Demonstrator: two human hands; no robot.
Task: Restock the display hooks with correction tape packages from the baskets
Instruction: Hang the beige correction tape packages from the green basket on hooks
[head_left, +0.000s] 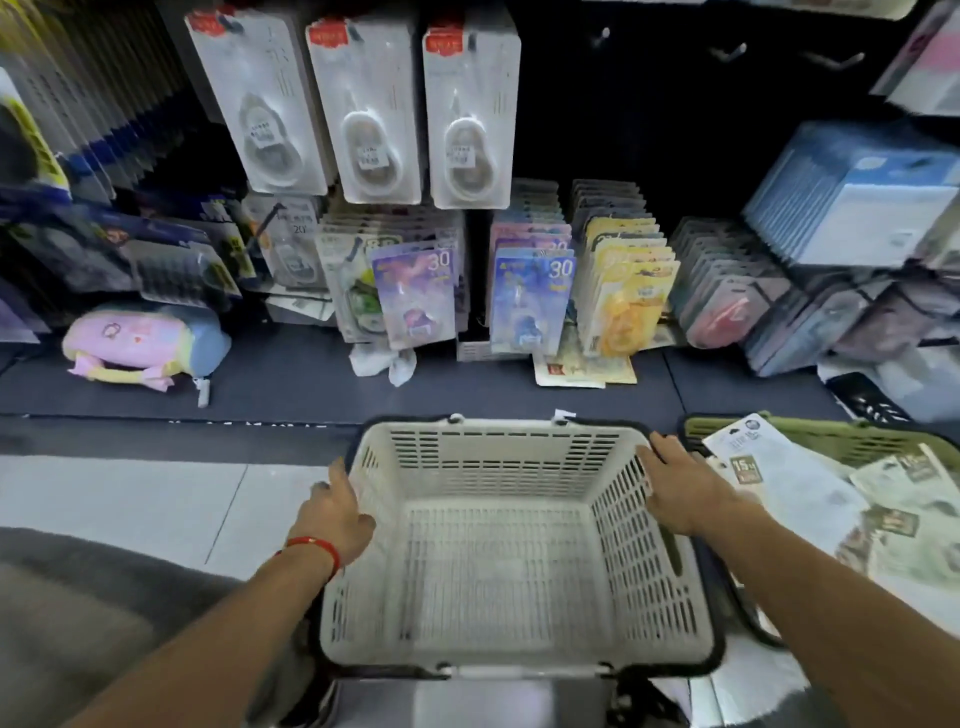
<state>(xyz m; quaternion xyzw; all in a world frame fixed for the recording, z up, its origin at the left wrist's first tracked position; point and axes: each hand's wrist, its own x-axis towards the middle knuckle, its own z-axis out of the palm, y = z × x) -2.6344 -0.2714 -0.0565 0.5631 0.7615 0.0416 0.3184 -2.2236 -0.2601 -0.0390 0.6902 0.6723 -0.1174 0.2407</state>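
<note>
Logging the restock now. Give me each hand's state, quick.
Left hand: grips the left rim of the empty white basket.
Right hand: rests on the basket's right rim, fingers fairly straight.

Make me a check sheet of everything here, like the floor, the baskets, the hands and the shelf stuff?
Surface: pale tiled floor, dark shelf base.
Job's things: white basket empty; green basket holds packages; three white packs hang on hooks; bare hooks to their right.
Clutter: pastel pouch, loose cards on shelf base.
Grippers: left hand and right hand hold white basket's sides.
Cables: nothing seen.
Surroundings: packed stationery display.
</note>
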